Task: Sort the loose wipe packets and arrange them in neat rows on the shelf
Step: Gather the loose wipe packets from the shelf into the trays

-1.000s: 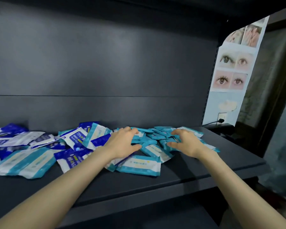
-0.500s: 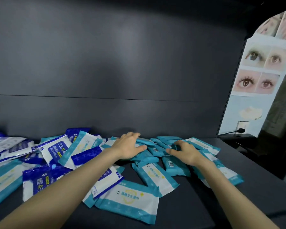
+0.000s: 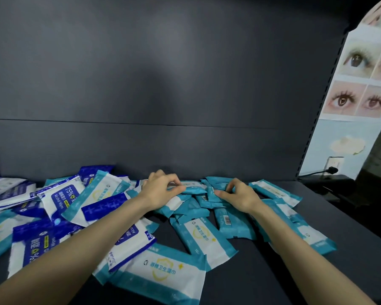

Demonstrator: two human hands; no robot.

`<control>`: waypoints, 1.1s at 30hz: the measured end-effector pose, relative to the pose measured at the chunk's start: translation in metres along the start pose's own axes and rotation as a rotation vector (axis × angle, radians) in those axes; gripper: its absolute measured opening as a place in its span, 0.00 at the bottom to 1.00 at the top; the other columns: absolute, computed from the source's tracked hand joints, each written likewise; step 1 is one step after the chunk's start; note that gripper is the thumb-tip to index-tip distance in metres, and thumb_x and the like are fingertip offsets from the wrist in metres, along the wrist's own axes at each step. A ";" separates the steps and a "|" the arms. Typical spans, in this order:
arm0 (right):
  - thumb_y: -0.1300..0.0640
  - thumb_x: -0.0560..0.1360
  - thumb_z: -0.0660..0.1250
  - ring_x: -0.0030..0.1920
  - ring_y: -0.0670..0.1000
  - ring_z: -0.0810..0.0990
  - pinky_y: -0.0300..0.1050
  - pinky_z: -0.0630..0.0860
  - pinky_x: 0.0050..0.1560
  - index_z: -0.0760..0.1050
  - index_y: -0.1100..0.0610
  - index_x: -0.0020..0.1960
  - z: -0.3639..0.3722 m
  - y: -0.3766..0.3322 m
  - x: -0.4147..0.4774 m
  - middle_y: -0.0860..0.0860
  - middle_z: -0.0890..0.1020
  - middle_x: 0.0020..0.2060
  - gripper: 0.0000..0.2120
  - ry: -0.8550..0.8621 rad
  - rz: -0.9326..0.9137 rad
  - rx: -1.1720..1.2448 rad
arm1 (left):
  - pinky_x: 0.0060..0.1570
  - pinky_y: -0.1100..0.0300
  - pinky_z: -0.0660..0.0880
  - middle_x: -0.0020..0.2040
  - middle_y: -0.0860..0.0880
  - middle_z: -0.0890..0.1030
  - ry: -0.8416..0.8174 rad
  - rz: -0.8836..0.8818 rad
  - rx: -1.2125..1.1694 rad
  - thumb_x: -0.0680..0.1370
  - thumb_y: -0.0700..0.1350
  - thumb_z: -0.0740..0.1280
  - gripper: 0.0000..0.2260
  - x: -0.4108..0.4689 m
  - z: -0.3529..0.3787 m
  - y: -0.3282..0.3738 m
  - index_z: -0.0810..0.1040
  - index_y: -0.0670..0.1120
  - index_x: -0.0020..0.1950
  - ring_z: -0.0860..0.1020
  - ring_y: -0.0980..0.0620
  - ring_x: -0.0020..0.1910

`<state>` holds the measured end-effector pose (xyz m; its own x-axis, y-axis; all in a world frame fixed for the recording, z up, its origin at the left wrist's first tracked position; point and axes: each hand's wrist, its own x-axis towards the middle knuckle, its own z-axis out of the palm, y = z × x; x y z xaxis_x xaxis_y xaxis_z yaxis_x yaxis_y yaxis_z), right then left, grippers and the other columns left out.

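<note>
On a shelf (image 3: 273,271), teal wipe packets (image 3: 198,208) lie heaped at the far middle, blue alcohol wipe packets (image 3: 62,197) to the left. The left hand (image 3: 162,191) and right hand (image 3: 240,195) each pinch teal ones. They look light, soft, slippery; sealed edges likely grip best.

Single view: head-worn, wide-angle. Faces forward and somewhat down into the shelf (image 3: 246,282), nearly square to its dark back panel (image 3: 185,84). Close range: left forearm (image 3: 75,249) and right forearm (image 3: 295,247) enter from the bottom corners and converge mid-frame over the wipe packets (image 3: 207,236), which span the lower half. Right edge takes in an eye poster (image 3: 361,100) beside the shelf. Straight lines bow toward frame edges.
</note>
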<state>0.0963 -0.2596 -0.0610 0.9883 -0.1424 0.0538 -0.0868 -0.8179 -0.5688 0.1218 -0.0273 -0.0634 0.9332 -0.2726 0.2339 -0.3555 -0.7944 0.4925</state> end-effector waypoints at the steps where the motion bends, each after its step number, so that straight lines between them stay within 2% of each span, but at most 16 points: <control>1: 0.40 0.73 0.67 0.45 0.50 0.73 0.45 0.68 0.45 0.67 0.56 0.50 0.000 -0.001 0.000 0.49 0.74 0.40 0.21 -0.013 0.007 0.013 | 0.63 0.52 0.64 0.54 0.49 0.70 -0.015 -0.016 0.022 0.78 0.58 0.63 0.10 0.001 0.001 0.000 0.74 0.53 0.52 0.66 0.47 0.62; 5: 0.43 0.72 0.70 0.54 0.51 0.73 0.45 0.70 0.52 0.64 0.60 0.63 0.002 -0.004 -0.001 0.50 0.73 0.53 0.29 -0.033 0.021 0.056 | 0.65 0.52 0.64 0.67 0.45 0.70 -0.126 -0.112 0.061 0.80 0.61 0.55 0.22 0.009 0.003 -0.003 0.67 0.47 0.66 0.68 0.45 0.67; 7: 0.44 0.71 0.73 0.58 0.52 0.72 0.44 0.69 0.54 0.62 0.62 0.66 0.002 -0.007 -0.001 0.53 0.73 0.59 0.34 -0.045 0.047 0.101 | 0.67 0.51 0.64 0.71 0.44 0.67 -0.157 -0.142 0.037 0.79 0.61 0.57 0.28 0.013 0.003 -0.003 0.62 0.44 0.72 0.66 0.45 0.70; 10: 0.47 0.69 0.76 0.67 0.55 0.69 0.43 0.67 0.61 0.58 0.63 0.70 0.004 -0.009 0.002 0.57 0.69 0.68 0.41 -0.064 0.083 0.179 | 0.67 0.54 0.64 0.72 0.43 0.65 -0.126 -0.169 -0.014 0.77 0.58 0.65 0.32 0.015 0.001 -0.003 0.61 0.41 0.74 0.63 0.44 0.71; 14: 0.52 0.69 0.76 0.67 0.55 0.69 0.43 0.67 0.62 0.57 0.62 0.70 0.005 -0.010 0.003 0.57 0.68 0.68 0.40 -0.069 0.082 0.255 | 0.61 0.54 0.70 0.62 0.44 0.71 -0.021 -0.176 -0.107 0.70 0.55 0.73 0.28 0.014 0.001 -0.005 0.72 0.43 0.64 0.69 0.45 0.64; 16: 0.55 0.69 0.77 0.66 0.55 0.70 0.44 0.68 0.62 0.58 0.61 0.70 0.005 -0.009 0.004 0.58 0.69 0.67 0.39 -0.053 0.094 0.301 | 0.60 0.54 0.70 0.59 0.46 0.70 0.021 -0.189 -0.149 0.68 0.53 0.75 0.28 0.010 -0.005 -0.003 0.71 0.43 0.62 0.69 0.47 0.62; 18: 0.56 0.68 0.77 0.65 0.55 0.71 0.45 0.69 0.62 0.58 0.60 0.70 0.003 -0.008 0.004 0.58 0.71 0.66 0.39 -0.053 0.105 0.331 | 0.59 0.54 0.69 0.59 0.46 0.69 0.015 -0.204 -0.084 0.67 0.54 0.76 0.31 0.004 -0.014 0.003 0.67 0.43 0.63 0.67 0.47 0.62; 23: 0.59 0.68 0.77 0.60 0.52 0.69 0.41 0.67 0.56 0.59 0.58 0.71 -0.009 -0.011 -0.003 0.56 0.69 0.65 0.38 -0.036 0.087 0.386 | 0.65 0.49 0.68 0.70 0.41 0.64 -0.193 -0.302 0.115 0.66 0.70 0.68 0.49 -0.009 -0.027 0.001 0.58 0.39 0.73 0.66 0.42 0.69; 26: 0.62 0.68 0.77 0.60 0.51 0.69 0.44 0.70 0.57 0.58 0.57 0.73 -0.014 -0.014 -0.006 0.55 0.68 0.68 0.40 -0.051 0.081 0.423 | 0.66 0.49 0.66 0.71 0.40 0.65 -0.166 -0.289 0.213 0.67 0.74 0.62 0.48 -0.013 -0.025 -0.001 0.57 0.41 0.72 0.66 0.41 0.69; 29: 0.65 0.68 0.76 0.59 0.52 0.71 0.45 0.74 0.52 0.56 0.57 0.75 -0.016 -0.016 -0.010 0.55 0.67 0.68 0.43 -0.104 0.128 0.450 | 0.66 0.49 0.64 0.72 0.40 0.64 -0.164 -0.300 0.264 0.67 0.75 0.60 0.47 -0.013 -0.029 0.001 0.59 0.41 0.73 0.64 0.40 0.70; 31: 0.61 0.67 0.77 0.59 0.53 0.72 0.46 0.74 0.54 0.57 0.60 0.73 -0.015 -0.016 -0.010 0.56 0.70 0.65 0.42 -0.151 0.167 0.462 | 0.65 0.50 0.67 0.70 0.40 0.66 -0.184 -0.312 0.286 0.66 0.76 0.60 0.47 -0.014 -0.036 0.001 0.63 0.41 0.71 0.66 0.42 0.68; 33: 0.50 0.65 0.79 0.59 0.54 0.74 0.47 0.74 0.57 0.62 0.64 0.69 -0.010 -0.016 -0.010 0.56 0.73 0.62 0.41 -0.136 0.189 0.438 | 0.60 0.53 0.71 0.64 0.43 0.72 -0.212 -0.300 0.317 0.65 0.75 0.61 0.41 -0.015 -0.042 0.002 0.71 0.42 0.61 0.71 0.45 0.63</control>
<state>0.0869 -0.2510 -0.0446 0.9702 -0.1678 -0.1749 -0.2346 -0.4692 -0.8514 0.1047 -0.0016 -0.0305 0.9939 -0.0845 -0.0716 -0.0664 -0.9721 0.2251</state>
